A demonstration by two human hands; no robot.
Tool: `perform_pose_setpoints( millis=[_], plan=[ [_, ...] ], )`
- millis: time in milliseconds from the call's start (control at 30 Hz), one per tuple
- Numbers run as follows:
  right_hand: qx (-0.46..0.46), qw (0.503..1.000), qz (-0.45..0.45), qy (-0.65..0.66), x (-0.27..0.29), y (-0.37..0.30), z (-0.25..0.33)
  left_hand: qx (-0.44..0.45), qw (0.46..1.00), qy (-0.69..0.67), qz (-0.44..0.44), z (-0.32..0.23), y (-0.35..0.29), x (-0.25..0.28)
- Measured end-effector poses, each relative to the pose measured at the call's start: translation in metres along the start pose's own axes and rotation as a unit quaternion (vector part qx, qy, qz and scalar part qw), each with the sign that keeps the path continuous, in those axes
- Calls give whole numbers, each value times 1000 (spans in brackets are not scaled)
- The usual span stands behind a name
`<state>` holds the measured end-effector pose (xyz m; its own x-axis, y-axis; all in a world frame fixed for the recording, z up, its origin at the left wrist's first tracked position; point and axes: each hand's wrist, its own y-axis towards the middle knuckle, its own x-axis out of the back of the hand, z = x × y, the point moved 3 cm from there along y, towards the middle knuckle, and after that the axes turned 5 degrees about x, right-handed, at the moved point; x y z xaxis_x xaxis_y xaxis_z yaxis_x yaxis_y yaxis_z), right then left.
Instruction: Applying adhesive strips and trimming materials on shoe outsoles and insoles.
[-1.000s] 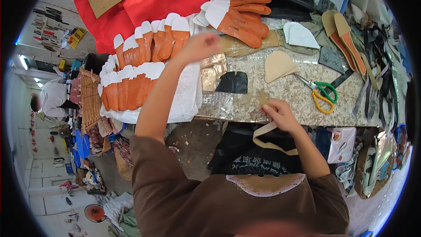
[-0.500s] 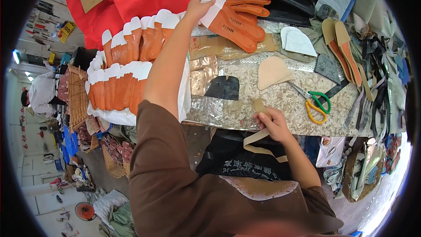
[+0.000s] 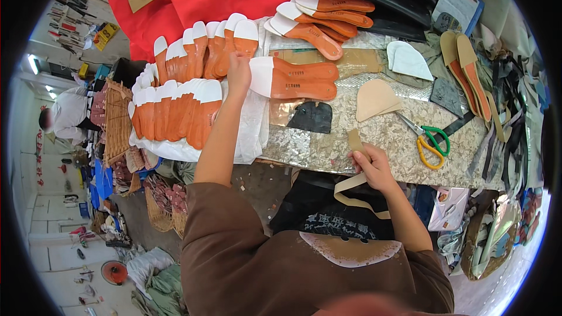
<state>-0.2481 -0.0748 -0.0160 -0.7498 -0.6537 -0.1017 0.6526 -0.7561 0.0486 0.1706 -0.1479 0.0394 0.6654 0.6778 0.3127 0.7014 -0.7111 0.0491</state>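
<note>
My left hand (image 3: 237, 76) is closed at the white heel end of a pair of orange shoe insoles (image 3: 301, 79), which stretch away to the right over the worktable. Part of my grip is hidden behind the hand. In my right hand (image 3: 373, 167), near the table's front edge, a narrow beige strip (image 3: 356, 140) is pinched; its tail (image 3: 366, 205) hangs in a loop below the wrist. Beyond the pair lies a fanned pile of orange insoles (image 3: 319, 23) with white ends. On the left, several more insoles (image 3: 175, 108) stand in two overlapping rows on white sheeting (image 3: 246, 134).
Scissors (image 3: 430, 143) with green and yellow handles lie right of beige half-round pieces (image 3: 374, 99). A black piece (image 3: 311, 117) and white pieces (image 3: 408, 60) lie nearby. Another insole pair (image 3: 465, 73) and dark strips are at the right. Red material (image 3: 216, 0) covers the back.
My left hand has come nearer and to the left from the far insole pile, and an insole pair now lies in front of that pile. My right hand still holds the strip.
</note>
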Motion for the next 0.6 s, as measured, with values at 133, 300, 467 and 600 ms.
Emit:
perform_pose_setpoints(
  millis=[133,300,467,600],
  plan=[
    [-9,1000,0,1,1,0,0,-343,871,345,-69,-35,8,-23],
    [-30,999,-22,19,3,-3,1,-77,975,122,168,-80,57,-131],
    [-11,1000,-4,7,1,0,0,86,980,149,103,-71,146,-183],
    [4,1000,-5,-21,4,0,9,147,979,130,55,-88,149,-200]
  ],
)
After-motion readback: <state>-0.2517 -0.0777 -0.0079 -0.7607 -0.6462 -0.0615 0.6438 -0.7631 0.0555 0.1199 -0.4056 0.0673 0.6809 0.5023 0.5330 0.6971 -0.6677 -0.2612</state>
